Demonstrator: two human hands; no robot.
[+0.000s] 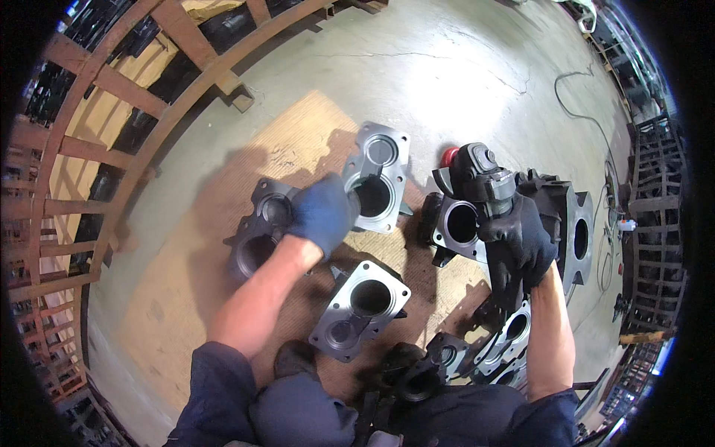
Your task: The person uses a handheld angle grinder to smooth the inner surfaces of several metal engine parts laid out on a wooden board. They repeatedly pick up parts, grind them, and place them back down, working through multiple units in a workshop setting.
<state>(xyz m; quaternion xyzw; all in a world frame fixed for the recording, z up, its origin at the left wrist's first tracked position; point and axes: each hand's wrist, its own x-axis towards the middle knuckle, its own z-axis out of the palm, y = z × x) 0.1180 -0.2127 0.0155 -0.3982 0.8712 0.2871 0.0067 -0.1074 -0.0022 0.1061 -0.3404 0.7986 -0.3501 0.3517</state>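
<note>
In a dark glove, my left hand (324, 214) is closed at the left edge of a grey metal casting (387, 195) with two round bores and bolt holes. Its fingertips are hidden from sight. My right hand (525, 238), gloved in black, is wrapped round the body of an angle grinder (480, 175), with the grinder's head pointing away from me. Under the grinder stands another bored casting (441, 223). Nearer to me lies a casting with a bright machined face (350, 309). A darker one (261, 216) sits left of my left hand, partly covered by it.
The castings rest on a brown cardboard sheet (171, 313) over the concrete floor (357, 67). More castings (514, 331) crowd near my right forearm, and a large dark one (579, 231) stands at the right. A rusty metal rack (160, 112) borders the left; a cable (570, 112) trails at right.
</note>
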